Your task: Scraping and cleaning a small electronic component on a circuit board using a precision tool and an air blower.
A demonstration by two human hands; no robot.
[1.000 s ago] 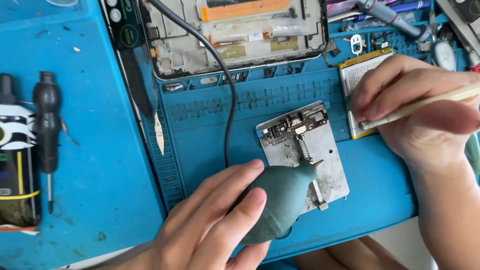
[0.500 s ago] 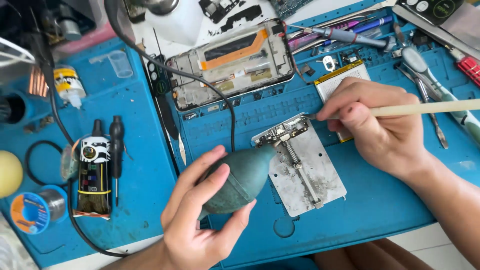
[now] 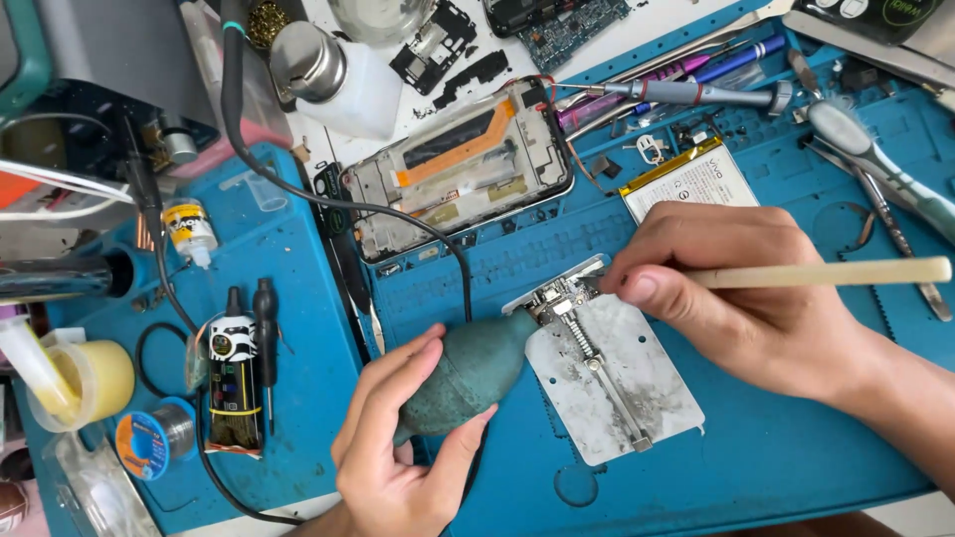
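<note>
My left hand (image 3: pixel 398 452) squeezes the soft, light rubber blower (image 3: pixel 468 373) beside the metal plate (image 3: pixel 607 368); my right hand (image 3: pixel 736 298) pinches a stiff wooden stick (image 3: pixel 826 273).

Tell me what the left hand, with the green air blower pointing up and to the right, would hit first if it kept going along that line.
Probably the small part clamped at the top of the metal holder plate; the blower in the left hand has its nozzle almost there.

At your twelve o'clock an opened phone frame (image 3: pixel 460 169) lies on the blue mat (image 3: pixel 796 438), a flat battery (image 3: pixel 686 184) just to its three o'clock. At nine o'clock you have a small black bottle (image 3: pixel 235 383), a solder spool (image 3: pixel 154 438) and a tape roll (image 3: pixel 92 378).
</note>
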